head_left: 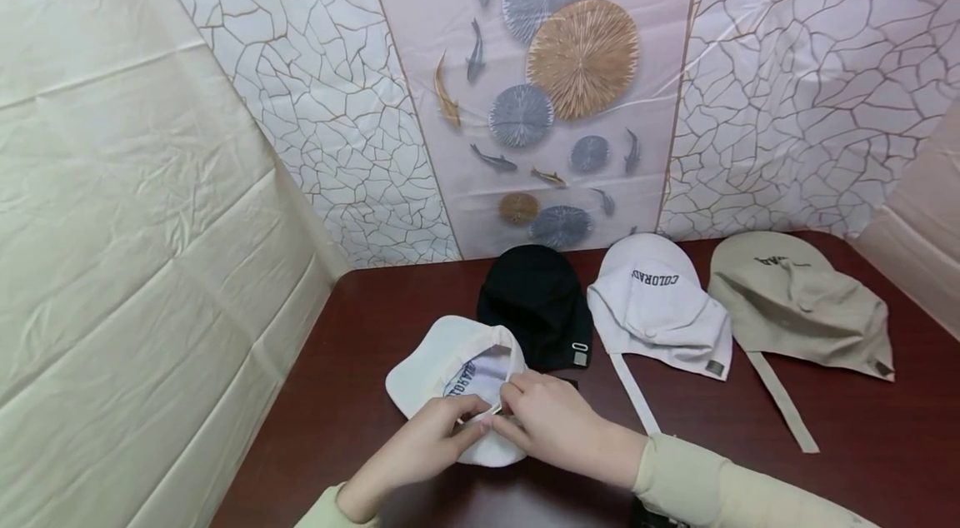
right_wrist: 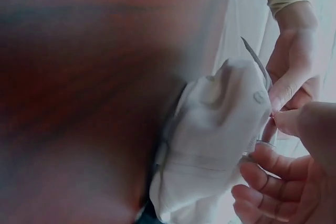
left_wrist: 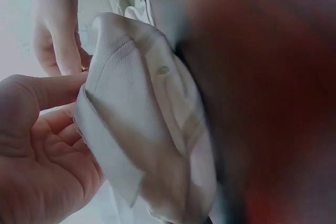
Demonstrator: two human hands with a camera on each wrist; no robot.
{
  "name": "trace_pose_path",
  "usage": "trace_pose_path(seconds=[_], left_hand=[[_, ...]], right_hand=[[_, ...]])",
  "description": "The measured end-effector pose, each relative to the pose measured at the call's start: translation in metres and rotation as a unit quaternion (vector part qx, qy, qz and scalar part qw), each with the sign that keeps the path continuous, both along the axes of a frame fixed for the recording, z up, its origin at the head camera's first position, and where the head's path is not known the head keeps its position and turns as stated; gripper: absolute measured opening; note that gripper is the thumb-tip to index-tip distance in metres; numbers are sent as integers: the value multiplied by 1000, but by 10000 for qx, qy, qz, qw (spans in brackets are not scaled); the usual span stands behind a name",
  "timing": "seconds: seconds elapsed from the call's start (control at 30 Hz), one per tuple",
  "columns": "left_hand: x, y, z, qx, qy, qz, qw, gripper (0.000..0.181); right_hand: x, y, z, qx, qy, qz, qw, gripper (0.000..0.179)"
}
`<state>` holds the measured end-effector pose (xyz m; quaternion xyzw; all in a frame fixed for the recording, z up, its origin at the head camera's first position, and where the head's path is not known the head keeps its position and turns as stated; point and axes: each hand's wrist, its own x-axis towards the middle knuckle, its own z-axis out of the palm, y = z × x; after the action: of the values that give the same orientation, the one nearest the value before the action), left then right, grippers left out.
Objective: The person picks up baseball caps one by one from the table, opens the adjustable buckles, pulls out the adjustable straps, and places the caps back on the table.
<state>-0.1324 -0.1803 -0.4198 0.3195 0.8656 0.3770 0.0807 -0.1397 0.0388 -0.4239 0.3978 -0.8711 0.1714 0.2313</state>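
A white baseball cap point(head_left: 442, 349) lies upside down on the table, its brim toward the far left and dark lettering showing inside. At its near rim, my left hand point(head_left: 431, 440) pinches the edge of the back opening between thumb and fingers. Close beside it, my right hand point(head_left: 558, 420) pinches the same rim from the right, the fingertips of both hands almost meeting. A small metal buckle point(right_wrist: 266, 143) shows by the right fingertips in the right wrist view. In the left wrist view a loose fabric strap end point(left_wrist: 107, 145) hangs down near my left fingers.
Behind the white cap lies a black cap point(head_left: 532, 303). To its right are a white cap with COLORADO lettering point(head_left: 652, 303) and a beige cap point(head_left: 795, 303), each with its strap trailing toward me. All rest on the dark red table point(head_left: 322, 378), backed by patterned cloth point(head_left: 555, 178).
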Motion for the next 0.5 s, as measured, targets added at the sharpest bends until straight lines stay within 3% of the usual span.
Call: trace_pose_path(seconds=[0.3, 0.5], left_hand=[[-15, 13, 22, 91, -222, 9, 9997, 13], [-24, 24, 42, 263, 112, 24, 9996, 14]], right_hand=[[-7, 10, 18, -230, -148, -103, 9996, 26], [-14, 18, 36, -502, 55, -226, 9985, 21]])
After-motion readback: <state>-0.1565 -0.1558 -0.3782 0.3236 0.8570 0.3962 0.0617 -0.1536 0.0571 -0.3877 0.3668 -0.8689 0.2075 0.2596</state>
